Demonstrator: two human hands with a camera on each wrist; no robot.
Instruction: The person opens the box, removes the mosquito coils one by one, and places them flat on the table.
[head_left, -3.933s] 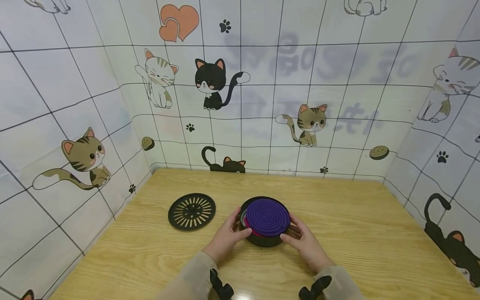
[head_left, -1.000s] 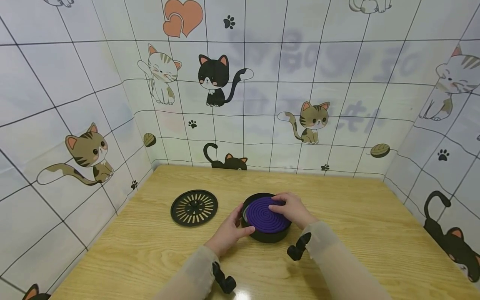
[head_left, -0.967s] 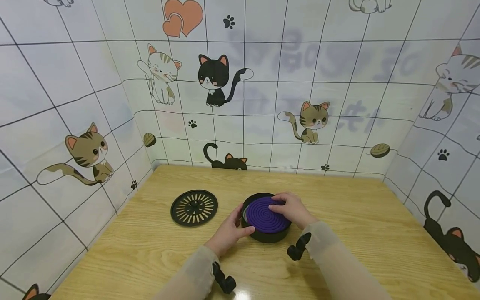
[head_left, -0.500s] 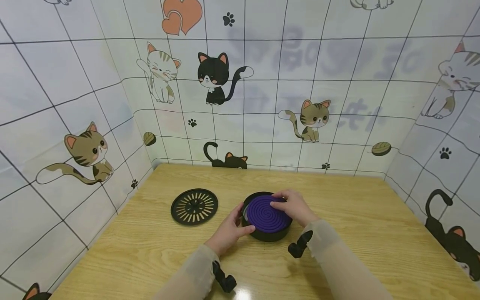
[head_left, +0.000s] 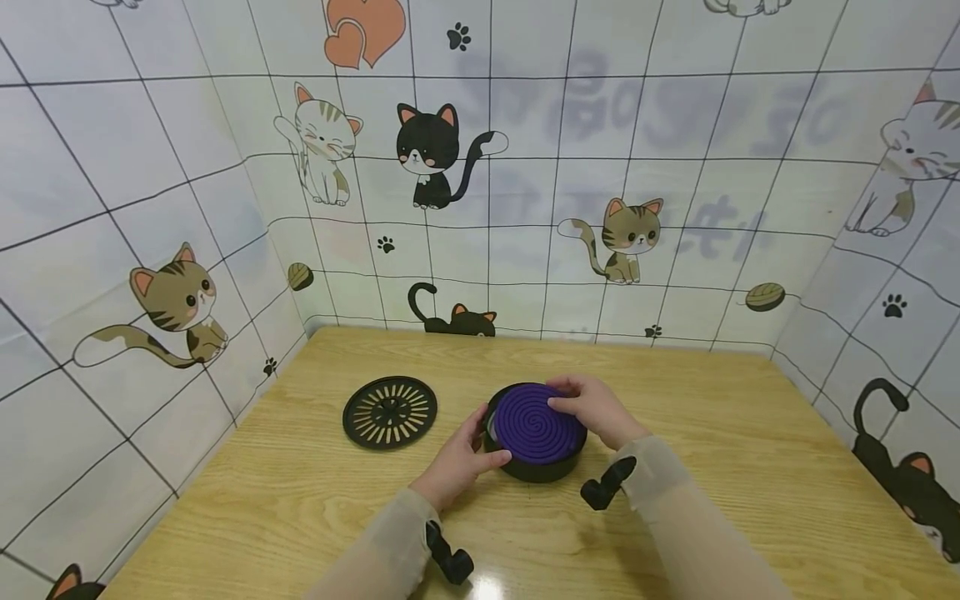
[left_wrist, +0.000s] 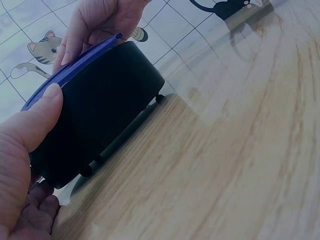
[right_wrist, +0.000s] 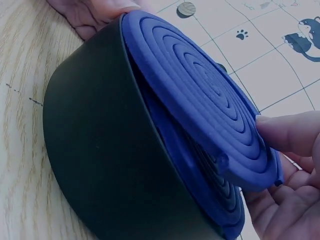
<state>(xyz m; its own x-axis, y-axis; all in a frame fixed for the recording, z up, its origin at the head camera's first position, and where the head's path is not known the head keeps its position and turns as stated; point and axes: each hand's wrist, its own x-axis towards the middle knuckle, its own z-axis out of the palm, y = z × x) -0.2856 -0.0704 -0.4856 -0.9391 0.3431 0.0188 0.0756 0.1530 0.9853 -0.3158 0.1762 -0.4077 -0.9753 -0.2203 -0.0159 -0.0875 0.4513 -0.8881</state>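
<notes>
A purple-blue spiral mosquito coil [head_left: 536, 423] lies at the mouth of a black round mosquito coil holder [head_left: 542, 473] on the table. My left hand [head_left: 461, 460] grips the holder's left side, its thumb at the coil's near edge. At the far right edge, my right hand [head_left: 597, 410] pinches the mosquito coil between thumb and fingers. In the right wrist view, that edge is tilted up, apart from another blue coil [right_wrist: 187, 160] beneath it inside the holder. Small feet show under the holder [left_wrist: 100, 110] in the left wrist view.
A black slotted round lid [head_left: 391, 410] with a small central knob lies on the wooden table [head_left: 712, 450], left of the holder. Cat-patterned wall sheets [head_left: 517, 200] enclose the table at the back and both sides. Black wrist mounts [head_left: 450, 557] sit on the sleeves.
The right hand has moved from the holder's right side up to the coil's far right edge and pinches it. That edge has shifted slightly rightward. The left hand keeps its hold.
</notes>
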